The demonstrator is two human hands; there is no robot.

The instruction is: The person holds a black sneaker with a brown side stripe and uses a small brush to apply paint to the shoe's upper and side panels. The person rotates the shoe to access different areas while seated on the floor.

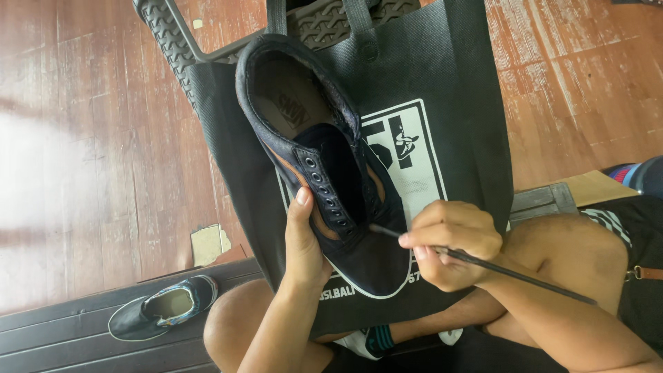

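The left hand [304, 245] grips the dark shoe [324, 166] from the side, keeping it steady over the black bag [456, 103] on the lap. The right hand's [452, 245] fingers pinch a thin brush [483, 266], tip touching the shoe's front.

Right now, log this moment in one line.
left hand: holds dark shoe | right hand: thin brush at toe | under: black bag

Two shoes are in view: one dark laceless shoe [324, 173] at centre and a second shoe [164, 307] at near left. One thin brush [476, 262] crosses from the right. One black bag [456, 90] lies beneath. Two hands show, left [304, 249] and right [452, 252]. One cardboard scrap [207, 243] lies on the floor at left.
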